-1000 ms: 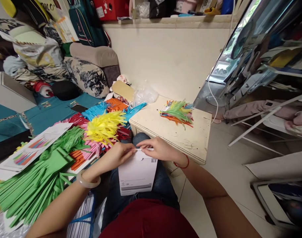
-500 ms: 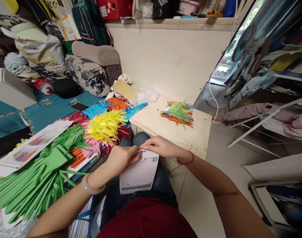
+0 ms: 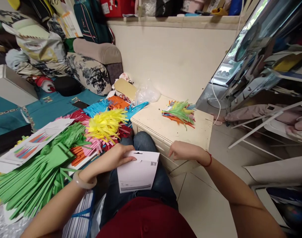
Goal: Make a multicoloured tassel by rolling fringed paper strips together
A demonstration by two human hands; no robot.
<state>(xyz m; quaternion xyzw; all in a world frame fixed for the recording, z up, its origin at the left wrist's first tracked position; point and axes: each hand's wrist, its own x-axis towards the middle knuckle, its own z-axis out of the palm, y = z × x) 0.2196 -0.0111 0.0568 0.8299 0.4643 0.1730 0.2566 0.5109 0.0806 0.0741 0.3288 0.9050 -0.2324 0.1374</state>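
Observation:
My left hand (image 3: 121, 156) grips the upper left corner of a white card packet (image 3: 137, 172), which rests upright over my lap. A dark slot shows near the packet's top edge and a grey square marked 1 at its right. My right hand (image 3: 182, 151) is off the packet, to its right, in front of the cream cabinet (image 3: 148, 122); its fingers are curled, and whether they hold anything is too small to tell. On the cabinet lies a multicoloured fringe bundle (image 3: 180, 112).
Left of my legs are green paper strips (image 3: 34, 178), a yellow fringe bundle (image 3: 106, 124), pink and blue fringes, and a printed sheet (image 3: 34, 142). A clear plastic bag (image 3: 147, 92) sits at the cabinet's back. Banded white sheets (image 3: 78, 216) stand beside my left leg.
My right hand has let go of the packet's top edge and moved right. My left hand has shifted left to the packet's corner, and the slot is now uncovered.

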